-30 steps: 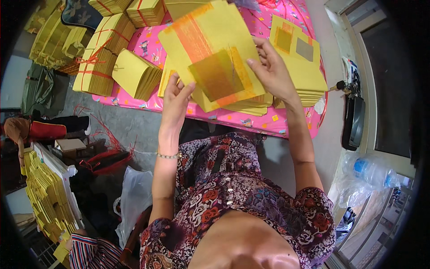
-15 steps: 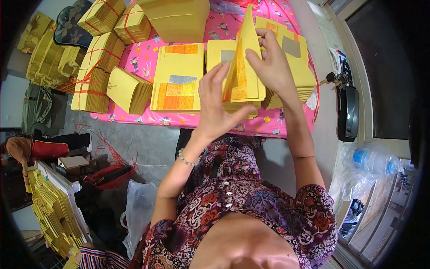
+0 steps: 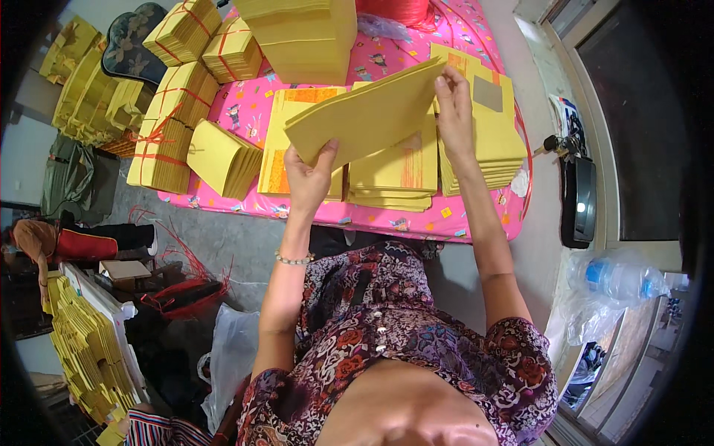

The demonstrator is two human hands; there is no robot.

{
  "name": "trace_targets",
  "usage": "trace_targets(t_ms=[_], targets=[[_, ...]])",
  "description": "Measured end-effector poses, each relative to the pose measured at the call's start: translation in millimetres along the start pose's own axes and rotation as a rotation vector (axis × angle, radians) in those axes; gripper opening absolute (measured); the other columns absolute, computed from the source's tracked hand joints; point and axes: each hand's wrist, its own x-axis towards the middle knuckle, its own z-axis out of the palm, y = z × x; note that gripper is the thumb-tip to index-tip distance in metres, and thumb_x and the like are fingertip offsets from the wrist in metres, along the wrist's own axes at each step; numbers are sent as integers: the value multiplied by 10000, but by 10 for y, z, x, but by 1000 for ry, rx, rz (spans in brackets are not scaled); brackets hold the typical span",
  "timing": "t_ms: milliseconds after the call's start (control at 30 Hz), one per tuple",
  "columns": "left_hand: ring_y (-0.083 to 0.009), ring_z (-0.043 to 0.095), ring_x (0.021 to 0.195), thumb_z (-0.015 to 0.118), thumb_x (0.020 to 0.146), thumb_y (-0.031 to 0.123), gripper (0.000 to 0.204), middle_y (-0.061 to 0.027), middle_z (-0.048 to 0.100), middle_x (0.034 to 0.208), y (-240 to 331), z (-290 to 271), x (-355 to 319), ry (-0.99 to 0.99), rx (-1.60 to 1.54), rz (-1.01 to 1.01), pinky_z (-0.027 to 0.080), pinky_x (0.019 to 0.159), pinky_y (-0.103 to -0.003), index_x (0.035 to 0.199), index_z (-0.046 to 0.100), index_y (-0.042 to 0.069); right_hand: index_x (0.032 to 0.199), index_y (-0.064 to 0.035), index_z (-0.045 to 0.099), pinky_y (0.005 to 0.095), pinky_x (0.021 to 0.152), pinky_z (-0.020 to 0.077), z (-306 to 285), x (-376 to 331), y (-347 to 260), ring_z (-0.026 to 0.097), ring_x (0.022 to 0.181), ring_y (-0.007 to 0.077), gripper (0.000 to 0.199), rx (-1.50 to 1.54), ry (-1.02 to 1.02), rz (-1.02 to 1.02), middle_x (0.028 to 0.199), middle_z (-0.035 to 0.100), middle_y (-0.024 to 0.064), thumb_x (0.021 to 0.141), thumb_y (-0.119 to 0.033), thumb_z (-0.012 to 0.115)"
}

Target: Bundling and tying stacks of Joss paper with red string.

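Observation:
Between my hands a few layers of folded yellow paper (image 3: 372, 111) are lifted at a tilt, the right end higher. My left hand (image 3: 311, 175) pinches the lower left corner, thumb in front. At the upper right end, my right hand (image 3: 454, 111) grips the edge. Below lies the middle stack of yellow sheets (image 3: 383, 175) with an orange print, partly covered by the held paper. A left stack (image 3: 279, 175) with orange blocks is half hidden behind my left hand. On the right stands another yellow stack (image 3: 491, 141) with a grey patch.
A pink patterned cloth (image 3: 230, 111) covers the table. Bundles of yellow paper tied with red string (image 3: 160, 149) and a tall yellow pile (image 3: 305, 37) stand at left and back. Another person's arm (image 3: 44, 275) is beside yellow stacks (image 3: 89, 342) at lower left. A water bottle (image 3: 625, 279) is at right.
The yellow paper has come up off the middle stack and turned from near upright to a wide tilt. My left hand has moved left and now grips its corner.

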Motion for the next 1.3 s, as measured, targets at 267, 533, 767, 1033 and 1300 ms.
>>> trace_targets(t_ms=[267,533,767,1033,1300], targets=[[-105,602,833,654,825,32,160,-40,648,913,-25,-54,71,-88,-4,-109,494,741,-249,973,609,-8,980,-34,531,215,814,328,-114,-55,122,406,869,69,306,134,11,105,901,477,-21,974,-313,406],[-149,581,941,707,780,27,428,-92,592,1040,-80,-26,17,11,-54,-51,484,800,-270,1133,467,7,1124,-12,521,288,892,363,-156,-122,154,501,976,135,438,195,-44,148,1041,566,64,981,-365,305],[-142,558,948,697,775,9,391,-75,573,1021,-43,103,-53,75,2,46,456,838,-273,1082,454,26,1156,-13,513,296,884,382,-114,-198,149,513,994,147,492,259,73,121,1068,571,81,979,-405,274],[-146,525,984,685,778,20,426,-75,535,1043,-97,64,-88,53,101,112,430,866,-287,1111,421,28,939,-25,581,266,743,380,-88,-200,158,489,810,112,490,220,227,123,863,570,42,987,-389,256],[-143,508,1004,658,787,-7,418,-71,519,1050,-146,9,-84,11,18,64,413,890,-283,1123,412,32,915,-23,589,242,652,347,-187,-98,-20,440,719,89,491,77,185,17,768,523,16,976,-379,257]])
